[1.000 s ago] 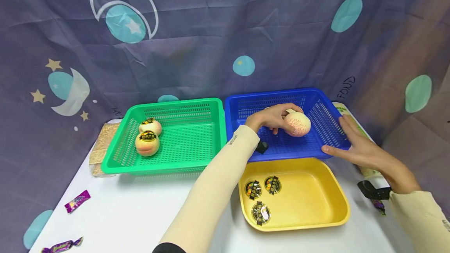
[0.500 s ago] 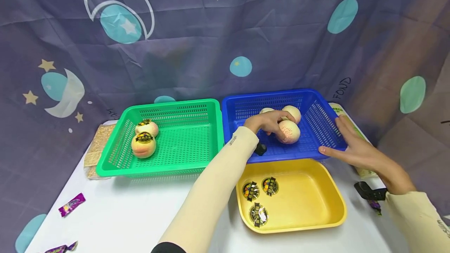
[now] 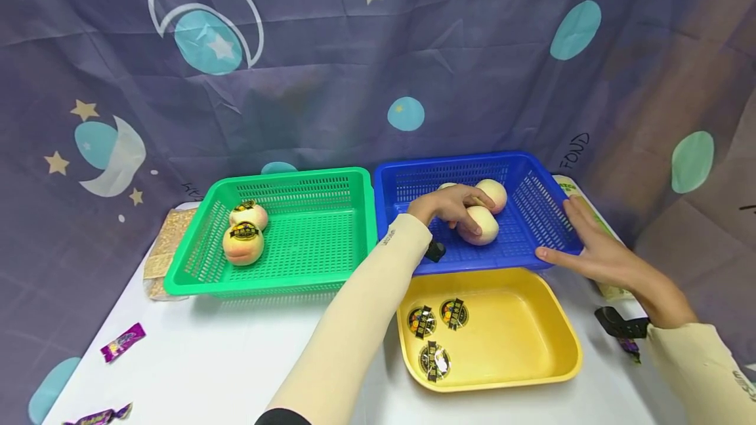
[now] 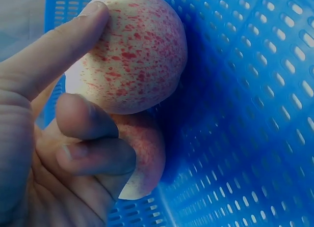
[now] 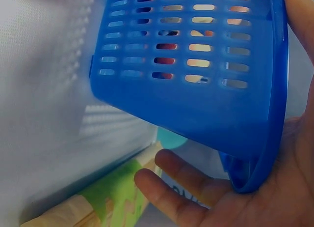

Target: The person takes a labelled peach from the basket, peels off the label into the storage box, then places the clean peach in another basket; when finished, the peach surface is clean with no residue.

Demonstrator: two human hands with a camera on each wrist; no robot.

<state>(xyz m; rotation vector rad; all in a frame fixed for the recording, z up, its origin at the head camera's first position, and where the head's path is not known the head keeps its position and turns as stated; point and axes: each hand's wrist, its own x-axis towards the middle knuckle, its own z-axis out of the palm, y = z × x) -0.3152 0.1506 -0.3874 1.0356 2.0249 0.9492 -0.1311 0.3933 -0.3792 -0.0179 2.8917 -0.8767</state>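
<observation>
My left hand (image 3: 450,205) is curled over a speckled pink-and-cream peach (image 3: 480,225), gripping it down on the floor of the blue perforated plastic basket (image 3: 534,215). 2 more peaches (image 3: 493,193) sit just behind my fingers. My right hand (image 3: 596,248) is flat and relaxed, palm against the basket's near right corner, thumb touching the rim.

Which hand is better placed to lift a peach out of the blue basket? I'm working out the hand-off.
Left, probably. The left hand already has fingers on a peach inside the blue basket, while the right hand lies flat against the basket's outer corner, steadying it.
</observation>
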